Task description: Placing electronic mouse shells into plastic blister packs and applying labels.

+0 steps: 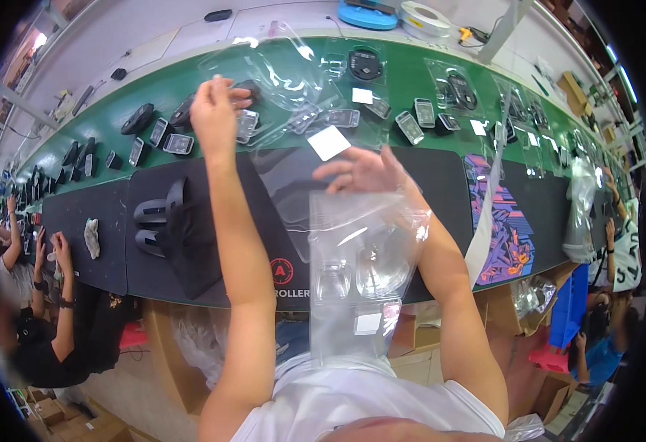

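Note:
My left hand is raised over the far part of the bench, its fingers closed at the edge of a clear plastic blister shell. The shell's lower part, with a white label, reaches toward my right hand. My right hand has its fingers apart, just below that label. Another clear blister shell, with moulded hollows and a white label, hangs upright in front of my body and overlaps my right wrist; what supports it is hidden. Behind my left fingers, a dark computer mouse is partly covered.
Dark mice and small boxy devices line the green bench. Black mats cover the near side, one bearing black shell parts. Packed mice lie right. Co-workers sit at both sides; cardboard boxes stand below.

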Action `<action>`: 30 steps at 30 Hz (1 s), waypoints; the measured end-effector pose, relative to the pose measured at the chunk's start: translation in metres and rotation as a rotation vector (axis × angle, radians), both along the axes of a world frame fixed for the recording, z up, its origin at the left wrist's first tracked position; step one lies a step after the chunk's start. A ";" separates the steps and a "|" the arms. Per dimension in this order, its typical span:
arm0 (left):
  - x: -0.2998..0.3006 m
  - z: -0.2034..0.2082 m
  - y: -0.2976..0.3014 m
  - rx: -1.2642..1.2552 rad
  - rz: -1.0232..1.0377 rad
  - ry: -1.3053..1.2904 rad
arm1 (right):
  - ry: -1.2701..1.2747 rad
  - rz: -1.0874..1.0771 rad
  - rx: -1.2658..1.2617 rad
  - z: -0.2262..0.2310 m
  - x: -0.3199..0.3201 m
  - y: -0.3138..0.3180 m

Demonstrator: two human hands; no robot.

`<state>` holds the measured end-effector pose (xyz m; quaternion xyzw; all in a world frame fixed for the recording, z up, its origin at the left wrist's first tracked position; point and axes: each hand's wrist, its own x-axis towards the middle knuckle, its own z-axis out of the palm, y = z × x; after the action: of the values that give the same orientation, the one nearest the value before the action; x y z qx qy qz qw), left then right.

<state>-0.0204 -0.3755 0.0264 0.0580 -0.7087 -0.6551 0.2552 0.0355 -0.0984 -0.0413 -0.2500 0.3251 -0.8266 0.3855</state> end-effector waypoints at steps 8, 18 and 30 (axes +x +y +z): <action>-0.029 -0.036 0.026 -0.202 0.052 0.034 | -0.056 -0.045 0.165 -0.023 -0.024 0.016; -0.037 -0.045 0.010 0.273 -0.113 0.105 | -0.227 0.122 -0.235 -0.022 -0.032 0.031; -0.014 -0.028 0.047 0.080 -0.495 -0.434 | -0.088 -0.505 0.430 -0.005 -0.023 0.011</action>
<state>-0.0348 -0.3288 -0.0012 0.0321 -0.7130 -0.6968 -0.0711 0.0123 -0.0878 -0.0458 -0.0383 0.5269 -0.8185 0.2260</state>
